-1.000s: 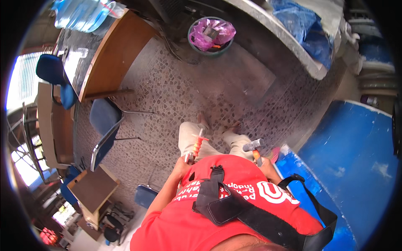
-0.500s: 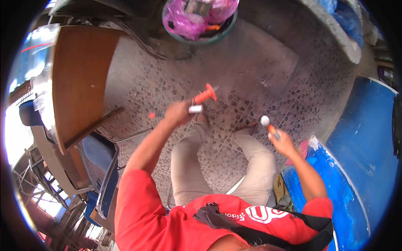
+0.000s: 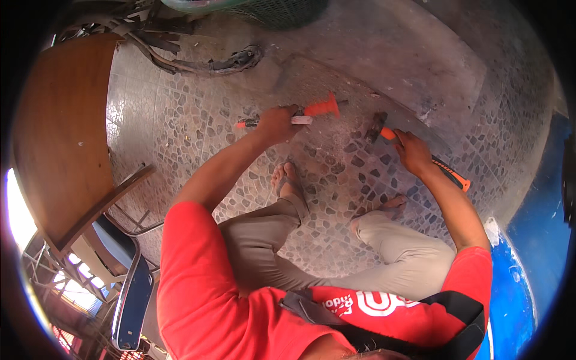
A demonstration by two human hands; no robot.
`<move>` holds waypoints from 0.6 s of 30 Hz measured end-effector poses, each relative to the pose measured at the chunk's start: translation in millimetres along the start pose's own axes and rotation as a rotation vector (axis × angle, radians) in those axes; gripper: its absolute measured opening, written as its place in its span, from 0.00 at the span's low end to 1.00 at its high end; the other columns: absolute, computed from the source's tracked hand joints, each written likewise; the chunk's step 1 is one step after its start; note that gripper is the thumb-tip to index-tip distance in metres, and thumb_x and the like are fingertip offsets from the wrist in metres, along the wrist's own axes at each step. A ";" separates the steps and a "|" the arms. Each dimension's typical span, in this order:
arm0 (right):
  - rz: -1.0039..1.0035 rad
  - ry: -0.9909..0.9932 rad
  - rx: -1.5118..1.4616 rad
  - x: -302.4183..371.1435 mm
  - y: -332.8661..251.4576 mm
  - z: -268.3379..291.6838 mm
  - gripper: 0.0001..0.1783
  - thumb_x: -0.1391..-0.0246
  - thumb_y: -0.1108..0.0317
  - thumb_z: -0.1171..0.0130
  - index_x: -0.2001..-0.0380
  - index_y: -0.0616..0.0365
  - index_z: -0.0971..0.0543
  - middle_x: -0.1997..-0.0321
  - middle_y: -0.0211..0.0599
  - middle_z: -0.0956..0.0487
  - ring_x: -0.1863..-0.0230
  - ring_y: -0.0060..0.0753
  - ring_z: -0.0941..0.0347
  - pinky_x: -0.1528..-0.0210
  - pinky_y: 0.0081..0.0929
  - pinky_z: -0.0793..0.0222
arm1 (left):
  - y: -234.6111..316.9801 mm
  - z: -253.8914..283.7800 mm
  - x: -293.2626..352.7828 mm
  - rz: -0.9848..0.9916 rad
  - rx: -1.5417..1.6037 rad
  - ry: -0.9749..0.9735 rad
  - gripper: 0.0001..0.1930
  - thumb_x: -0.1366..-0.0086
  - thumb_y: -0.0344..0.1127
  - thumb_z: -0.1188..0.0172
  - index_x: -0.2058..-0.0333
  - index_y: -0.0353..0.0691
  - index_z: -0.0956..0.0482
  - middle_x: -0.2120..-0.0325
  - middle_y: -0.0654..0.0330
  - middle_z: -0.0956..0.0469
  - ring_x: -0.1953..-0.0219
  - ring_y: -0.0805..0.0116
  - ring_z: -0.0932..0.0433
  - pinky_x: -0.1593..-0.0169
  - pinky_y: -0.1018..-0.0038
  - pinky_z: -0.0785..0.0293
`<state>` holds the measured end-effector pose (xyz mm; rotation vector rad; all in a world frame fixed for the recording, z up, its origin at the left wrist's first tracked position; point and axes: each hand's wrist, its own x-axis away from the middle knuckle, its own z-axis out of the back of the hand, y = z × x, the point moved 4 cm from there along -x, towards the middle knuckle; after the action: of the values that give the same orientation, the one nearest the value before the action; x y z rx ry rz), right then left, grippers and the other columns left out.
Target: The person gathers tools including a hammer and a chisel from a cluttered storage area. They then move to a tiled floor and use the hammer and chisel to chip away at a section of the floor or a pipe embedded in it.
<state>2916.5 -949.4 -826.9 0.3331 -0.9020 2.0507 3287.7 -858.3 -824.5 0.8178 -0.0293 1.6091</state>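
My left hand [image 3: 277, 125] is closed around a chisel with an orange hand guard [image 3: 321, 108], its dark tip pointing right. A short whitish bar [image 3: 302, 120] also sticks out of that fist. On the fist's other side a dark rod with a red-orange end [image 3: 247, 123] shows; whether it belongs to the chisel I cannot tell. My right hand [image 3: 414, 153] grips a hammer [image 3: 376, 127] by its orange-and-black handle, dark head toward the chisel. Hammer and chisel are apart, both above the floor.
A brown wooden panel [image 3: 66, 138] stands at left, with a blue chair [image 3: 135, 300] below it. Dark tangled strips [image 3: 237, 60] and a green basket [image 3: 276, 12] lie ahead, beside a flat grey slab [image 3: 390, 54]. A blue painted object [image 3: 510, 282] is at my right.
Both hands have moved forward and right in view, still holding their tools. The hammer's head has turned. My legs have spread, and the basket has shifted toward the top edge.
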 end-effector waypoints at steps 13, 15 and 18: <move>0.141 0.032 0.052 -5.1 32.9 -30.1 0.27 0.44 0.70 0.41 0.41 0.53 0.30 0.48 0.49 0.24 0.48 0.57 0.26 0.48 0.48 0.28 | -24.7 -42.6 -8.6 -0.186 0.083 0.279 0.16 0.50 0.38 0.32 0.65 0.36 0.23 0.73 0.44 0.20 0.64 0.41 0.19 0.61 0.54 0.25; 0.129 0.032 0.045 -0.5 33.4 -34.9 0.27 0.45 0.71 0.41 0.40 0.54 0.30 0.46 0.50 0.25 0.47 0.57 0.26 0.47 0.48 0.28 | -12.9 -35.7 -9.9 -0.127 0.167 0.274 0.17 0.51 0.36 0.32 0.64 0.36 0.23 0.71 0.44 0.20 0.63 0.42 0.19 0.59 0.55 0.25; 0.049 -0.022 -0.007 7.9 37.4 -43.5 0.29 0.45 0.71 0.41 0.39 0.54 0.31 0.43 0.51 0.26 0.46 0.60 0.27 0.46 0.47 0.29 | -0.9 -12.2 -24.2 0.070 0.338 0.155 0.19 0.51 0.36 0.31 0.59 0.37 0.22 0.68 0.45 0.19 0.61 0.44 0.19 0.56 0.58 0.24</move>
<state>2885.9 -928.2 -871.3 0.3333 -0.9389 2.0921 3282.1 -873.3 -846.5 0.9541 0.3355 1.7655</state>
